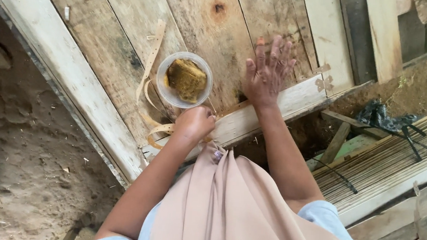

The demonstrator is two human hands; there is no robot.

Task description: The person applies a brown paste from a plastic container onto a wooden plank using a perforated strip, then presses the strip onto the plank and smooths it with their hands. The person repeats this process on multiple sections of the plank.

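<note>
The left hand [193,123] is curled into a loose fist at the near edge of the wooden platform [129,18], its fingers folded under so that what they pinch cannot be told for certain; pale thin strips [158,129] curl out from beneath it on the left side, and a thin sliver seems to run from its knuckles toward the pale plank [278,102] on the right. Just beyond that fist, touching or nearly touching its knuckles, stands a clear round plastic cup [184,79] seen from above, with a yellow-brown lump [186,79] inside (its material is unclear from here). Another long pale strip [151,56] lies on the boards just left of the cup.

The right hand [267,73] lies flat, palm down, on the weathered boards to the right of the cup, fingers spread wide and pointing away from the body, holding nothing. The cup sits beside its thumb, apart from it, between the two hands.

Below, a beige cloth [231,210] drapes over the person's front. To the right, a stack of thin split slats [393,153] rests on boards, with a crumpled black plastic bag [378,115] at its far end. Bare earth [22,159] lies to the left of the platform.
</note>
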